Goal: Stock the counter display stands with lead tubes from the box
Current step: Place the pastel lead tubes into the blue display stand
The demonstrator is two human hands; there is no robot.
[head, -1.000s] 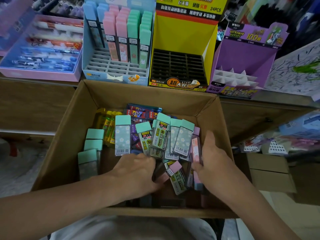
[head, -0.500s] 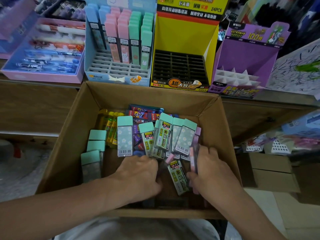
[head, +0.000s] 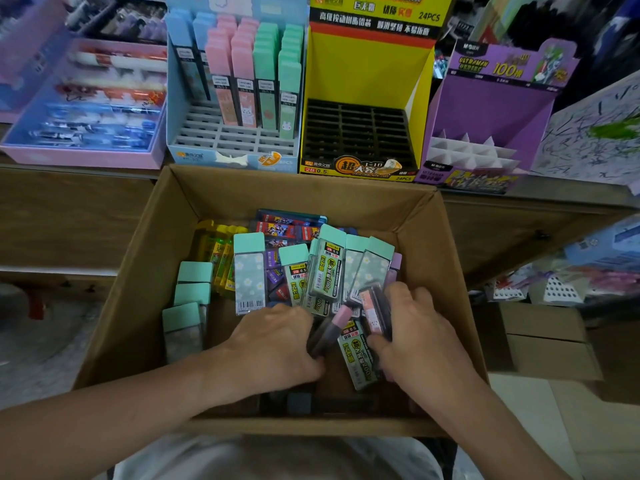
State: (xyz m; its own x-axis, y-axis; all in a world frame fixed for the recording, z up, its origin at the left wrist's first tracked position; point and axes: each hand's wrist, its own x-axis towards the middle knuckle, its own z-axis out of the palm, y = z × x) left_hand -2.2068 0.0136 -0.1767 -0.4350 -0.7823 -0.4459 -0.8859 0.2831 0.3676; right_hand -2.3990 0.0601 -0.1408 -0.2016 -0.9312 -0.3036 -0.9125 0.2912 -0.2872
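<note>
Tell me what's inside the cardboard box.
Loose lead tubes: mint-capped, yellow, pink-capped. The left hand and the right hand, gripping pink tubes, cover the near pile; what's underneath is hidden.

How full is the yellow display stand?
Empty. The yellow display stand shows only bare black slots, with nothing standing in any of them.

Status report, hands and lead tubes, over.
Right hand grips pink tubes in the box. Left hand on a pink-capped tube, grip unclear. Yellow stand slots empty.
</note>
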